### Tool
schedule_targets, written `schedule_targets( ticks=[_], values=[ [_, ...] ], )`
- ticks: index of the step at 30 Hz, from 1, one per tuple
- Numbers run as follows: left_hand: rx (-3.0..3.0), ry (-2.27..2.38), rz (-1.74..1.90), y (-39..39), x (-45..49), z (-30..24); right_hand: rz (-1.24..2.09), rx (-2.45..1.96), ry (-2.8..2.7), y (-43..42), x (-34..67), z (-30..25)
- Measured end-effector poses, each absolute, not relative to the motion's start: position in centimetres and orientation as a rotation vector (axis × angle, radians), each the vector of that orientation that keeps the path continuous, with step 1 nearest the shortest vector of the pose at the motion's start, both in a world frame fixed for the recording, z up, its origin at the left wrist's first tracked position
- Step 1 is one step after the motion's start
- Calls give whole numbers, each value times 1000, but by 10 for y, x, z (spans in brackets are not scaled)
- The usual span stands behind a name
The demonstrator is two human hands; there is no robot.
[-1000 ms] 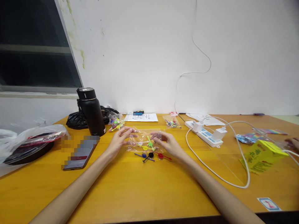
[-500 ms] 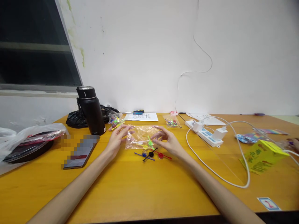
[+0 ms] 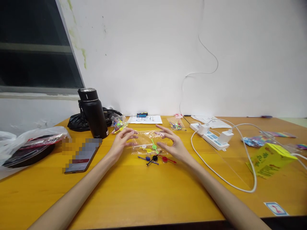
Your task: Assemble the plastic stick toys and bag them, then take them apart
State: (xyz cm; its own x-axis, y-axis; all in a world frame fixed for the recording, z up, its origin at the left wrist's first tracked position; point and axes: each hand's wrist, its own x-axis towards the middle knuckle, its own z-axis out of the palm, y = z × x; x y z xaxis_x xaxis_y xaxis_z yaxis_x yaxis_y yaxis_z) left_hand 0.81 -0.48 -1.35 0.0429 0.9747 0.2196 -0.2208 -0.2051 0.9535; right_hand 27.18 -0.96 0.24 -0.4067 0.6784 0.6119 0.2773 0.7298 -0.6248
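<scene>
Left hand (image 3: 120, 143) by clear plastic bag's (image 3: 142, 136) left edge; can't tell if grip pinches film. Within bag's outline, seemingly not laid out yet: white plastic arrow (image 3: 144, 145), yellow arrow (image 3: 149, 150), green arrow (image 3: 154, 147); blue arrow (image 3: 148, 158), black arrow (image 3: 155, 158), red arrow (image 3: 164, 159) already loose, nearside. Right hand (image 3: 176, 147), grip spread, by bag's right edge.

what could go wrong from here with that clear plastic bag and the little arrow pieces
The clear plastic bag overlaps the yellow arrow and green arrow in view; whether they are inside is hard to tell, so lifting it might scatter them.

The black arrow crosses the blue arrow, so nudging one may shift the other.

The white cable loops to the right of the right hand; a sweep that way could snag it.
</scene>
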Motion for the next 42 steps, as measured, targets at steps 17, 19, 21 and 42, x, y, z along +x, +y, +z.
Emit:
schedule_targets(
  ticks=[17,19,21,42],
  values=[
    [1073,854,1467,-2,8,-16,565,-635,-1971,-8,271,1],
    [1067,856,1462,-2,7,-16,566,-638,-1975,-8,270,1],
    [1128,883,1438,-2,7,-16,579,-652,-1965,-7,270,-1],
    [1381,1016,1382,3,-3,-18,854,-907,-1791,13,282,-14]
  ],
)
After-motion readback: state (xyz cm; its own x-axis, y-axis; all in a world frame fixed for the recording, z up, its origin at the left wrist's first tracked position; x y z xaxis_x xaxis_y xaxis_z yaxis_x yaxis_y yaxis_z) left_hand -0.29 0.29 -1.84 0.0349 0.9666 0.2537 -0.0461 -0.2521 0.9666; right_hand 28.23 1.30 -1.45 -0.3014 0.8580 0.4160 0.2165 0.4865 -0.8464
